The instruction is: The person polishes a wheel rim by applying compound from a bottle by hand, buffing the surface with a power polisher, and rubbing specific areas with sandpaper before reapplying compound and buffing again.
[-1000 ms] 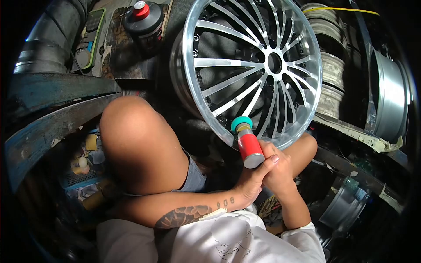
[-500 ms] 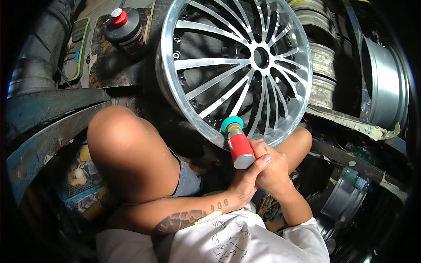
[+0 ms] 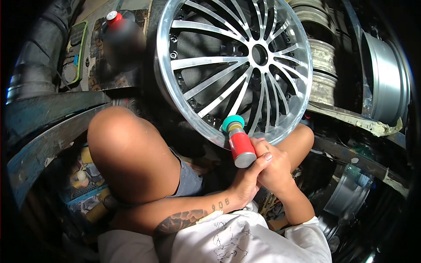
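Observation:
A small red power polisher with a teal round pad is held in both my hands. My right hand wraps its grip from the right. Coming from the lower left, my left hand closes around the grip and the fingers of the other hand, which hide most of the handle. The pad sits at the lower inner edge of a silver multi-spoke wheel rim, near the outer end of a spoke. The wheel leans in front of my knees, its bright spokes facing me.
Left of the wheel, a dark bottle with a red cap stands on a worn board, partly blurred. Beside it lies a green-edged case. Stacked rims and a silver wheel barrel stand at right. A blue basket is at lower left.
The view has shifted slightly. Both hands keep their hold on the polisher, with the pad at almost the same place on the wheel.

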